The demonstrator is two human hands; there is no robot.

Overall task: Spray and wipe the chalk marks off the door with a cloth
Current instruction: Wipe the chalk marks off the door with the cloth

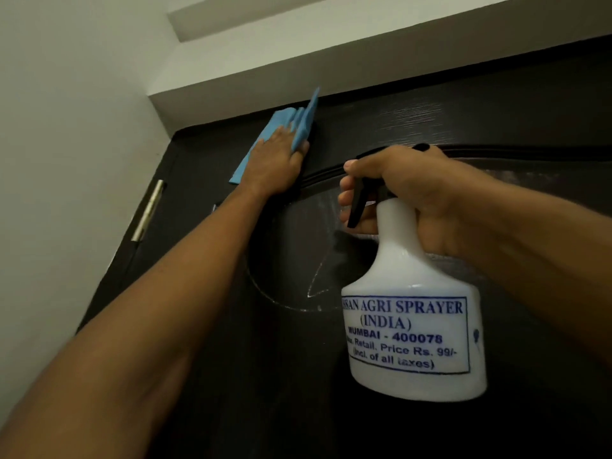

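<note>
Pressing flat, left hand (278, 160) holds soft blue cloth (284, 127); right hand (414, 200) grips smooth white sprayer (414, 326).

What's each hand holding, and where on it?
Right hand grips the spray bottle at its neck, fingers on the black trigger. Left hand presses the blue cloth flat against the door.

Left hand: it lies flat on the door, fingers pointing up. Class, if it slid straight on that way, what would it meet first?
Probably the door's top edge, then the white lintel; the left hand presses the blue cloth just below it.
</note>
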